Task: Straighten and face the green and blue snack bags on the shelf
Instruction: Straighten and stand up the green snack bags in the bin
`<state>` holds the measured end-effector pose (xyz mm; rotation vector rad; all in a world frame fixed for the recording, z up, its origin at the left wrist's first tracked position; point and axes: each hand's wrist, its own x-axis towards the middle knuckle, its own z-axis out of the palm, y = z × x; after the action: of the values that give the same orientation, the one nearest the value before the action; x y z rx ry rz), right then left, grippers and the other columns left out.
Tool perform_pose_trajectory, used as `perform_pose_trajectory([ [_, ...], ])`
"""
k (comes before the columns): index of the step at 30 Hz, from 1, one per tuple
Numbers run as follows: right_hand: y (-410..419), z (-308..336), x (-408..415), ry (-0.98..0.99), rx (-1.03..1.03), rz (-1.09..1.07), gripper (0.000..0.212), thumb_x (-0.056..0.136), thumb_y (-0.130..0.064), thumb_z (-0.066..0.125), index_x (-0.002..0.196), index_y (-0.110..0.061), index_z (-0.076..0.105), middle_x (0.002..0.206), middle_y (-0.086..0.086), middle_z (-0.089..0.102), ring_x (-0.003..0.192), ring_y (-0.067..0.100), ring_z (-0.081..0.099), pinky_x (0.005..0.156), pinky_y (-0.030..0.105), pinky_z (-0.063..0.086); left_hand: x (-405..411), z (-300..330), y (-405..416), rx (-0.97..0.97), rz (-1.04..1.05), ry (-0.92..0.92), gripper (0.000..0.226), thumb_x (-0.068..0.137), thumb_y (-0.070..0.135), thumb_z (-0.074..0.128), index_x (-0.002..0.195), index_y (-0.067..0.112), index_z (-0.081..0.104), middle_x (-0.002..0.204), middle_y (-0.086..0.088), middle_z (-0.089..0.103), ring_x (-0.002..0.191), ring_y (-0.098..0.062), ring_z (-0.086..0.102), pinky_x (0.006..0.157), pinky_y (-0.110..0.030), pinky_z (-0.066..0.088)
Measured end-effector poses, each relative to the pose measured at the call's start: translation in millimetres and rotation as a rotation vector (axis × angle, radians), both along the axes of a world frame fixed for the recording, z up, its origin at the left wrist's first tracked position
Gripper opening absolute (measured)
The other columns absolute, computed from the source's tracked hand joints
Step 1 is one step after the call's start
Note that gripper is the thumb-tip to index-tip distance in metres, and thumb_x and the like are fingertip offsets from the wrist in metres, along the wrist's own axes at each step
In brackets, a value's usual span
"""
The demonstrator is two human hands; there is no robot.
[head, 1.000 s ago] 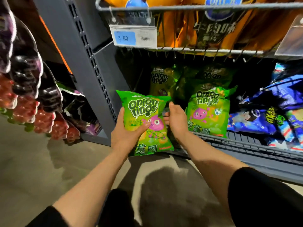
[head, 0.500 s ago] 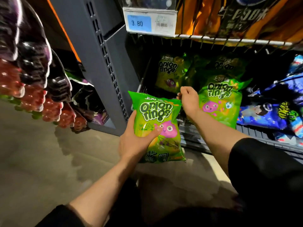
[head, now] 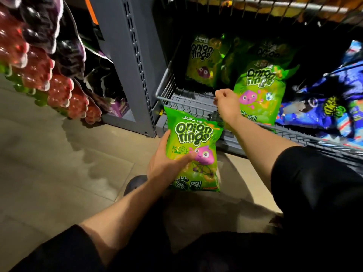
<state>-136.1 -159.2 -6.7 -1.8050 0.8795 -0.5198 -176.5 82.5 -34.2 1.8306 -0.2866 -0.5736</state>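
Observation:
My left hand (head: 167, 163) grips a green "Onion rings" bag (head: 194, 150) by its left edge, thumb across the front, holding it upright in front of and below the shelf. My right hand (head: 225, 104) hovers over the wire shelf (head: 176, 99) with curled fingers and nothing visible in them. It is just left of a green bag (head: 259, 91) that leans at the shelf front. Two more green bags (head: 202, 59) stand in the dark behind. Blue bags (head: 324, 108) lie jumbled to the right.
A grey perforated upright (head: 133, 55) borders the shelf on the left. Hanging packs of red and purple fruit cups (head: 39, 65) crowd the left side. A wire shelf (head: 275, 6) sits overhead. Tan floor and my dark shoe (head: 135, 183) lie below.
My right hand released the held bag's top corner and moved up over the shelf. My left hand keeps the bag, which now sits lower, off the shelf. The view tilted down.

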Motion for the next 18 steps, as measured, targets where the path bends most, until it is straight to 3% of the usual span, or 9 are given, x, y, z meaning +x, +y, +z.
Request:
perform_pose_trajectory([
  [4, 4.1, 3.3, 3.2, -0.008, -0.045, 0.009, 0.013, 0.092, -0.027, 0.049, 0.096, -0.016, 0.056, 0.090, 0.003, 0.059, 0.099, 0.028, 0.062, 0.087, 0.036, 0.047, 7.0, -11.8, -1.0, -0.046, 0.046, -0.002, 0.105, 0.044, 0.065, 0.088, 0.134, 0.058, 0.035, 0.125, 0.015, 0.063, 0.115, -0.018, 0.062, 0.095, -0.050, 0.050],
  [8, 1.0, -0.1, 6.4, -0.019, -0.011, 0.016, 0.035, 0.094, -0.022, 0.051, 0.124, -0.004, 0.055, 0.095, 0.004, 0.060, 0.101, 0.026, 0.062, 0.092, 0.038, 0.047, 19.2, -14.3, -10.7, -0.082, 0.066, -0.022, 0.102, 0.045, 0.062, 0.088, 0.135, 0.054, 0.039, 0.124, 0.014, 0.064, 0.114, -0.015, 0.063, 0.095, -0.049, 0.050],
  [11, -9.8, -0.1, 16.1, -0.012, -0.006, 0.000, 0.042, 0.093, -0.017, 0.052, 0.132, -0.004, 0.048, 0.106, 0.010, 0.064, 0.095, 0.023, 0.061, 0.087, 0.033, 0.048, 26.7, -19.5, -16.0, -0.100, 0.083, -0.048, 0.104, 0.042, 0.060, 0.089, 0.134, 0.053, 0.041, 0.123, 0.017, 0.064, 0.114, -0.011, 0.062, 0.096, -0.046, 0.051],
  [14, -20.5, 1.3, 27.1, 0.017, -0.014, -0.011, 0.045, 0.093, -0.015, 0.052, 0.137, -0.004, 0.044, 0.099, 0.007, 0.063, 0.086, 0.015, 0.056, 0.073, 0.020, 0.039, 31.9, -24.1, -20.1, -0.174, 0.044, 0.022, 0.094, 0.053, 0.029, 0.094, 0.131, 0.050, 0.047, 0.121, 0.009, 0.067, 0.110, -0.018, 0.065, 0.093, -0.048, 0.052],
  [16, -24.6, 1.5, 35.7, 0.052, -0.009, -0.010, 0.048, 0.093, -0.016, 0.053, 0.138, -0.004, 0.042, 0.094, 0.005, 0.059, 0.087, 0.015, 0.054, 0.075, 0.022, 0.040, 33.0, -25.2, -23.5, -0.225, 0.028, 0.024, 0.089, 0.058, 0.005, 0.089, 0.127, 0.047, 0.051, 0.117, 0.009, 0.068, 0.108, -0.017, 0.066, 0.090, -0.042, 0.054],
  [18, -27.5, -0.5, 44.5, 0.095, -0.005, -0.009, 0.052, 0.092, -0.018, 0.057, 0.139, -0.002, 0.041, 0.096, 0.006, 0.056, 0.092, 0.018, 0.052, 0.086, 0.029, 0.043, 36.0, -27.5, -26.0, -0.228, 0.023, -0.002, 0.089, 0.060, -0.002, 0.086, 0.128, 0.042, 0.050, 0.117, 0.008, 0.069, 0.107, -0.015, 0.066, 0.089, -0.039, 0.054],
])
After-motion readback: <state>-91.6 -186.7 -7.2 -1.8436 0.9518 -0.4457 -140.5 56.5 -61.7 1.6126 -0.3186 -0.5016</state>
